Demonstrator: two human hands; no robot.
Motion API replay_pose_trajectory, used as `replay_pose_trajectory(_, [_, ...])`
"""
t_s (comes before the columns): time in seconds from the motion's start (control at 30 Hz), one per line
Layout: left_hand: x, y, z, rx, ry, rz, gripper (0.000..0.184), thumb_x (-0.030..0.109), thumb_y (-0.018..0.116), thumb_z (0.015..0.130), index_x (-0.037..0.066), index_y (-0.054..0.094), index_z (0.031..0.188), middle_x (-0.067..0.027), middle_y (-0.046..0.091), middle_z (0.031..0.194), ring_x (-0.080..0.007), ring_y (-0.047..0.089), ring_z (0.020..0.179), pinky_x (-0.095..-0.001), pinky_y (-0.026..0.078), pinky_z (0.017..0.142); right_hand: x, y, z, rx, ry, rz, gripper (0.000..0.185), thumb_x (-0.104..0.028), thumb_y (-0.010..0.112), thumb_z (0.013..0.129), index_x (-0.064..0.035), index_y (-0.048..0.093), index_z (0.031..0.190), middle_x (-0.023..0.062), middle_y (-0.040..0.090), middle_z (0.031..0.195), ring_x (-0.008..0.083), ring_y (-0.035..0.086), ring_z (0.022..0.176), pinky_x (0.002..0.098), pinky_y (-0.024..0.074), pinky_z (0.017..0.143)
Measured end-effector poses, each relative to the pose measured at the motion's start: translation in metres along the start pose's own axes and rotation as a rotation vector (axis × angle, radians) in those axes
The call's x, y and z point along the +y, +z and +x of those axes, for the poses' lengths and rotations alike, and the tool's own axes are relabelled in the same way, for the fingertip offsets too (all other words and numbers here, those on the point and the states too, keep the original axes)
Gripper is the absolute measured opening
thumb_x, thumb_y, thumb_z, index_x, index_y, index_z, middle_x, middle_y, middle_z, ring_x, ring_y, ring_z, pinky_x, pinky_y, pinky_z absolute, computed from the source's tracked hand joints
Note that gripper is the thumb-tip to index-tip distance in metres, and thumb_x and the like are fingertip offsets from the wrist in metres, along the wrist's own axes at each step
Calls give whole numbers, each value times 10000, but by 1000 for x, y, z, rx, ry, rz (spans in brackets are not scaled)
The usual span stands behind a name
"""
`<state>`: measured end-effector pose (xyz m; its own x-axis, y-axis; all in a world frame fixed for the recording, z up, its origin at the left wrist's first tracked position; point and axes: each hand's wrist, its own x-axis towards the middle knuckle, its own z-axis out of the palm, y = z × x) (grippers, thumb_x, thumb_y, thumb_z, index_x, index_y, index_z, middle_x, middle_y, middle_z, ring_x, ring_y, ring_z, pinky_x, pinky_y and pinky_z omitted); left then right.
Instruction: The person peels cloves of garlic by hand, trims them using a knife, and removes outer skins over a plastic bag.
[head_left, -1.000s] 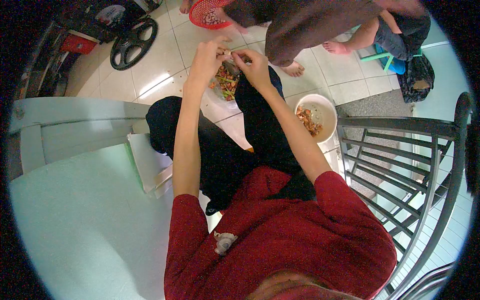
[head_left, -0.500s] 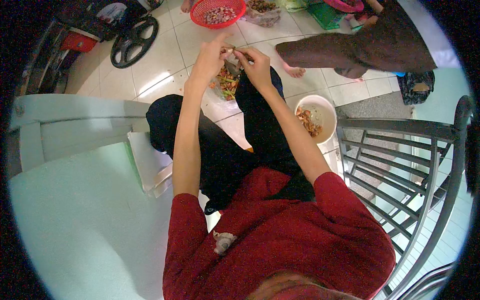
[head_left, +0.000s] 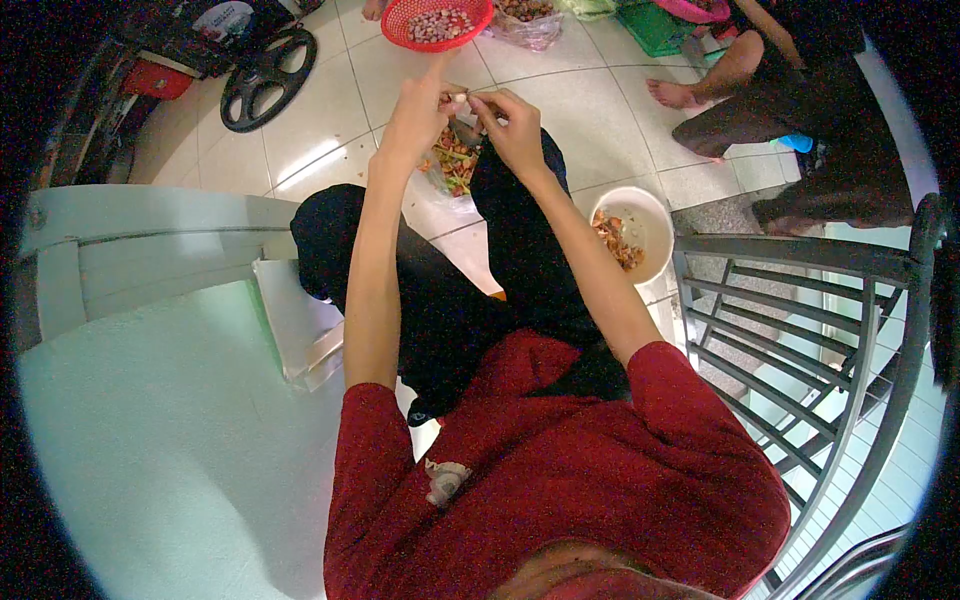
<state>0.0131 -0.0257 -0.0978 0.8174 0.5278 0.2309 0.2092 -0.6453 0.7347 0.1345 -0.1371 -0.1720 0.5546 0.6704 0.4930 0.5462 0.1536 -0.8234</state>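
My left hand (head_left: 418,112) is closed around a small pale bulb that looks like a shallot (head_left: 459,98), its index finger stretched out forward. Close against the bulb, the thumb and fingers of my right hand (head_left: 512,122) are pinched together; whatever they hold is too small to make out. Below both hands, a clear plastic bag (head_left: 455,168) lies on the floor, with reddish-brown and green scraps in it. Beyond my hands, a red basket (head_left: 399,40) holds several peeled bulbs, pale pink and white.
A white bucket (head_left: 668,240) with brown skins stands right of my knee, beside a grey metal railing (head_left: 800,250). A black wheel-shaped object (head_left: 268,80) lies left. Another plastic bag (head_left: 525,32) sits behind the basket. Another person's bare foot (head_left: 672,94) is at the right.
The other person's legs at the right have shifted, one now stepping further right towards the railing. My hands stay nearly in place around the small bulb.
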Motion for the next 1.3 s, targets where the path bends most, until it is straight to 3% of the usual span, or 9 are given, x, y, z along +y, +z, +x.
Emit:
replay_pose_trajectory(0.1, [-1,3,1,4,10,59,685,3,694,876,137,385,1472,-172,737,1040,-279,732,927,-377,566,805,3,2,1,-15,-17,17,174,-190,714,893,-34,744,965,148,706,874,297,684,764,382,528,699])
replay_pose_trajectory(0.2, [0,5,0,42,-2,-43,694,-89,663,809,107,438,1436,-218,721,954,-356,711,895,-414,551,792,3,2,1,-37,7,37,173,-188,719,886,-37,744,967,144,707,883,301,682,774,381,528,703])
replay_pose_trajectory(0.3, [6,1,0,105,-23,-148,603,-55,690,816,99,520,1373,-187,733,915,-296,725,881,-382,556,784,1,1,0,-15,14,27,171,-183,724,882,-40,745,974,140,706,878,296,682,774,373,528,700])
replay_pose_trajectory(0.47, [2,-5,0,142,-108,-48,270,25,795,760,23,720,1019,-128,747,880,-225,728,852,-325,558,746,4,1,0,-30,26,77,179,-179,722,884,-38,744,991,134,710,885,282,687,780,362,528,700])
replay_pose_trajectory(0.5, [-3,-6,0,142,-108,-49,270,25,795,760,23,720,1019,-128,747,880,-225,728,852,-325,558,746,4,2,0,-43,17,99,180,-177,719,886,-37,743,996,132,711,889,276,690,786,358,530,704])
replay_pose_trajectory(0.57, [-13,-7,3,103,-104,-44,259,207,856,740,99,762,956,-77,758,915,-205,736,875,-301,567,774,5,1,0,-56,18,110,180,-175,717,887,-35,743,997,133,712,895,274,693,793,354,532,709])
replay_pose_trajectory(1.03, [-17,-10,-1,10,-174,-118,327,236,896,688,80,763,942,-70,756,876,-182,727,794,-300,568,731,-6,-1,-3,-86,-59,93,169,-148,710,883,-24,733,997,141,711,894,279,700,795,350,540,679])
replay_pose_trajectory(1.1, [-16,-11,0,1,-173,-221,329,237,899,684,82,763,941,-70,755,875,-180,726,790,-300,568,729,-6,-2,-2,-75,-92,0,135,-63,712,879,-4,732,999,102,718,881,168,698,767,280,550,679])
replay_pose_trajectory(1.3, [-11,-12,0,25,-118,-27,332,208,895,682,73,767,957,-75,754,863,-163,724,785,-293,567,720,-5,-1,-2,-66,-102,3,144,-54,714,870,1,729,1002,113,714,881,185,692,749,300,545,654])
